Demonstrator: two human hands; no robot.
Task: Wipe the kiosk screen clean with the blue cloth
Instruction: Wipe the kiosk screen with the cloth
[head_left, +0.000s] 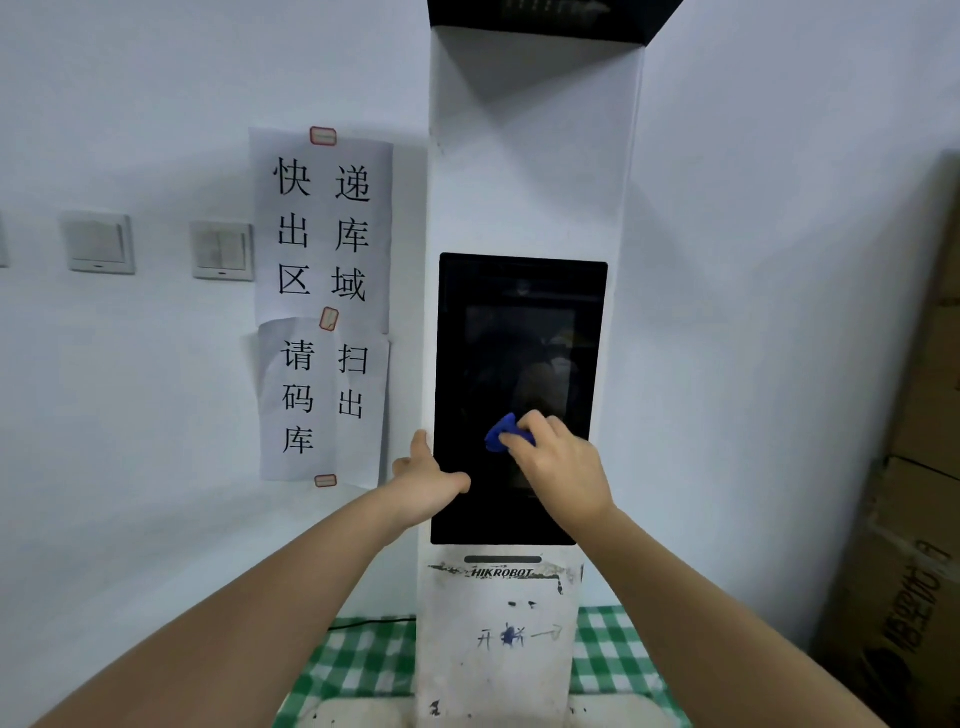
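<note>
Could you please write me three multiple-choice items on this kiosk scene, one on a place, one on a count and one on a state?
1. Where on the kiosk screen is the blue cloth?
A. top edge
B. lower half
C. off the screen, on the wall

2. How many wall switches show left of the paper notices?
A. two full ones
B. five
C. none

3. What is the left hand doing?
A. holding the cloth
B. hanging idle
C. gripping the kiosk's left edge

Answers: 1 B, the right hand presses the cloth against the lower screen. 2 A, two plates sit side by side. 3 C, its thumb lies on the screen and its fingers reach round the side.
</note>
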